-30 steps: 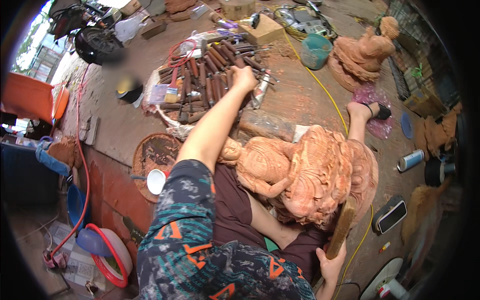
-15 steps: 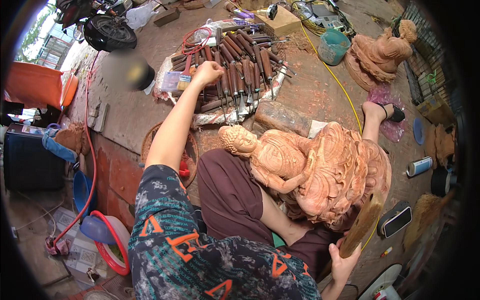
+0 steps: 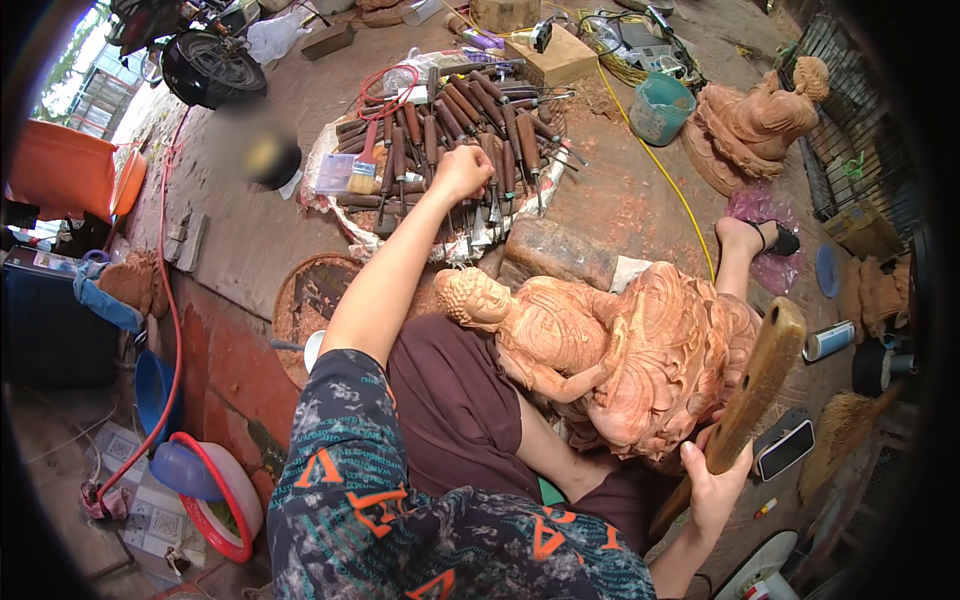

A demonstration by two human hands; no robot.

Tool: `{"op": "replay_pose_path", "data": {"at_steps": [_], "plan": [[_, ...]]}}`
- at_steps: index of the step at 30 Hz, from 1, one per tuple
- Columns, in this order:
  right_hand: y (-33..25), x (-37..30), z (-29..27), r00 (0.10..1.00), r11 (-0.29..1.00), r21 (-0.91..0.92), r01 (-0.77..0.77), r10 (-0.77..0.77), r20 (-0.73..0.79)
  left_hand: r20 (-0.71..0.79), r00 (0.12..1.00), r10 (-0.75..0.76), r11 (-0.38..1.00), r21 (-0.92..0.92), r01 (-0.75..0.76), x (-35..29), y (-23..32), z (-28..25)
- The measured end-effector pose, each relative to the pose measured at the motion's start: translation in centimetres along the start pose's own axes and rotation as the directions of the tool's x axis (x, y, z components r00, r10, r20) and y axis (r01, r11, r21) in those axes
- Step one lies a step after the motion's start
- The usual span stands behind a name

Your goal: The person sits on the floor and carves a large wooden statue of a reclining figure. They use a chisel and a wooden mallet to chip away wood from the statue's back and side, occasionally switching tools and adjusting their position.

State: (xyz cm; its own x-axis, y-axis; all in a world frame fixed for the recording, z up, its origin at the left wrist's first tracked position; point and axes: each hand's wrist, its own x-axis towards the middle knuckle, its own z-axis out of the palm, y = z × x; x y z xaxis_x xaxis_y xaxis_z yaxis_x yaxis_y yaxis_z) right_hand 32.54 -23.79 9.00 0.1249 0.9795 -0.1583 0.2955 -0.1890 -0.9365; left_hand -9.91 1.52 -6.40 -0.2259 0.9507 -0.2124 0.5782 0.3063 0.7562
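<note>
My left hand [image 3: 463,173] is closed above a pile of wood-handled carving chisels [image 3: 462,108] on a white sack. Its fingers curl near the handles, and whatever may be in them is hidden. In my right hand [image 3: 716,482] is a long, flat wooden club [image 3: 757,385], gripped around its middle and tilted with its upper end away from me. A carved wooden seated statue [image 3: 560,322] lies on its back across my legs, head to the left. Its base is beside the club.
A paintbrush [image 3: 366,170] lies at the chisels' left side. A wooden block [image 3: 560,246] sits behind the statue. A second statue [image 3: 752,128], a teal bucket [image 3: 661,108] and a yellow cable [image 3: 672,180] are at the far right. A phone [image 3: 785,450] lies near my right hand.
My left hand has moved right and slightly nearer across the chisels. My right hand has shifted up and right, lifting the wooden club beside the statue.
</note>
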Motion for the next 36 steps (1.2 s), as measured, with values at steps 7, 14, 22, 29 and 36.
{"op": "replay_pose_path", "data": {"at_steps": [7,14,22,29,36], "plan": [[0.2,0.1,-0.1,0.999,0.998,-0.063,-0.015,0.017,0.034,-0.044,0.998,0.056,0.857,0.515,-0.025,0.6,1.4,3.3],[-0.1,0.1,0.5,0.998,0.992,-0.111,-0.065,0.065,0.001,-0.079,0.995,0.067,0.942,0.333,-0.037,0.2,1.1,3.6],[-0.4,-0.4,2.2,0.993,0.983,-0.179,-0.030,0.010,-0.114,-0.057,0.996,0.073,0.943,0.330,-0.050,0.1,1.6,4.0],[0.3,-0.5,2.2,0.993,0.973,-0.231,-0.024,-0.003,-0.116,-0.244,0.968,0.062,0.952,0.306,0.016,4.9,-1.7,0.0],[0.4,-0.4,2.4,0.991,0.978,-0.206,-0.021,-0.006,-0.130,-0.188,0.969,-0.163,0.986,-0.070,0.153,7.3,-2.9,-5.3]]}}
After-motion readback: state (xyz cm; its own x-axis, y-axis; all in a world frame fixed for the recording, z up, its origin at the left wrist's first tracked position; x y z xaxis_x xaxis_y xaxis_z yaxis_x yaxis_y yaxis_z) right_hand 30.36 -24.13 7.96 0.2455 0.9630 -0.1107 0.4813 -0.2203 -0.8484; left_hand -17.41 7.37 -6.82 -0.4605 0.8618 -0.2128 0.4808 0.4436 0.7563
